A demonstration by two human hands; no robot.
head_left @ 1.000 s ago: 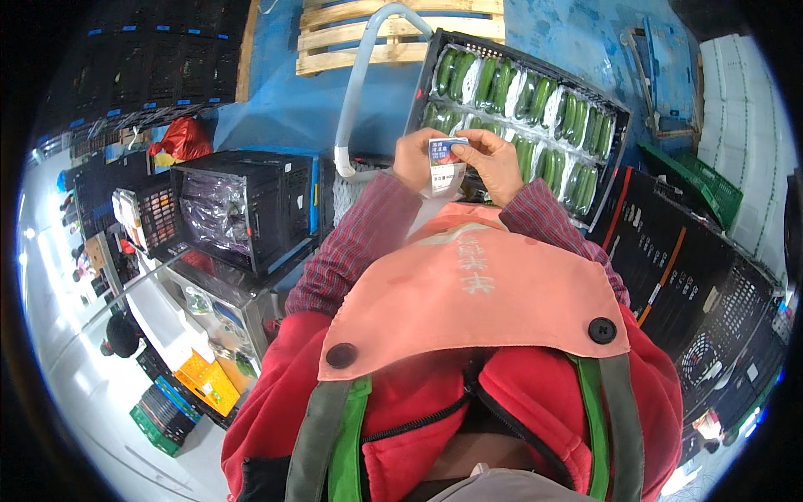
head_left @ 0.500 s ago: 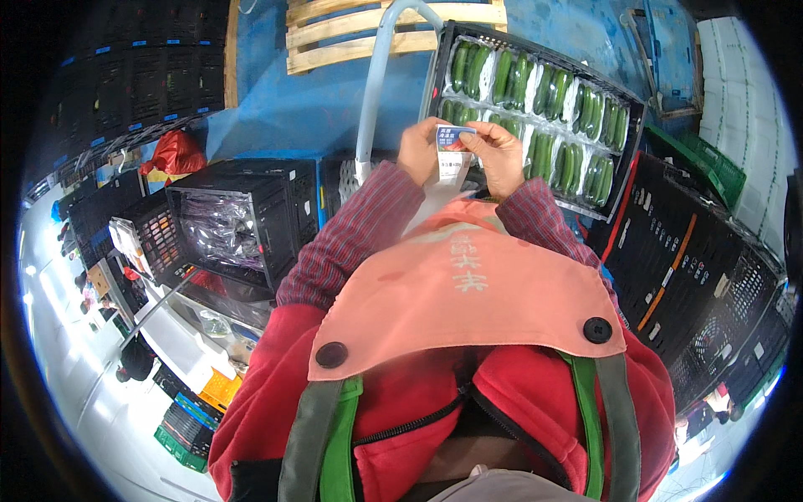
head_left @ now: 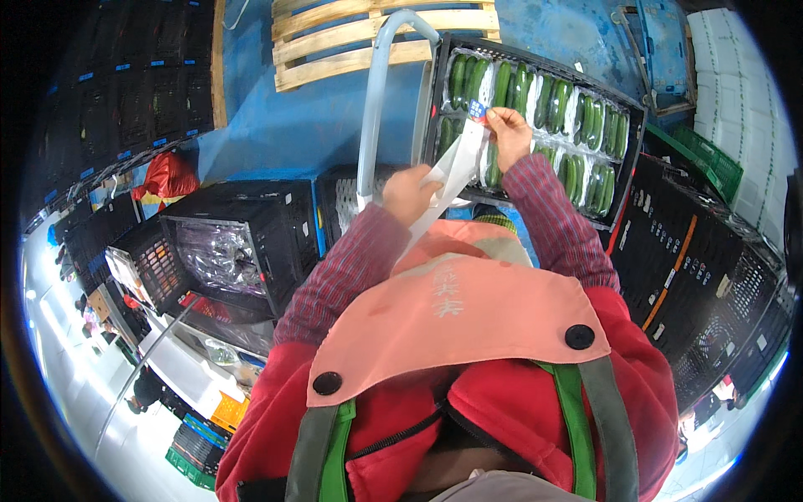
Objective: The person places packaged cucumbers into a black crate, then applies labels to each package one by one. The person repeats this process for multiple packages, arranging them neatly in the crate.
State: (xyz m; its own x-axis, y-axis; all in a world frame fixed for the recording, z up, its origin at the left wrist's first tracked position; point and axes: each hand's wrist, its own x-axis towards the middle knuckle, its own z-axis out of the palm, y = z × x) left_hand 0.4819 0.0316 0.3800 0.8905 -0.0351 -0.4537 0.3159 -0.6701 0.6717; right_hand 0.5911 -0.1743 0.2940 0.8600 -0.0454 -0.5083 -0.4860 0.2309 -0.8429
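My left hand [head_left: 408, 196] is closed around a white paper strip [head_left: 456, 171] that slants up from my apron toward my right hand. My right hand [head_left: 508, 134] pinches a small blue-and-white label [head_left: 478, 110] at the strip's upper end; whether the label is still stuck to the strip, I cannot tell. Both hands are above the near left side of a black crate [head_left: 544, 61]. In it lie rows of clear-wrapped packs of green cucumbers [head_left: 552, 107], partly hidden by my right hand and the strip.
A grey bent-tube handle [head_left: 373, 117] rises left of the crate. A wooden pallet [head_left: 335, 67] lies beyond. Stacked black crates [head_left: 694, 276] stand to the right, and another black crate with plastic-wrapped goods [head_left: 219, 255] is at the left, near a red bag [head_left: 171, 174].
My hands have drawn apart: the right rose up and right with the label, the left moved down and left. More of the white strip now shows stretched between them.
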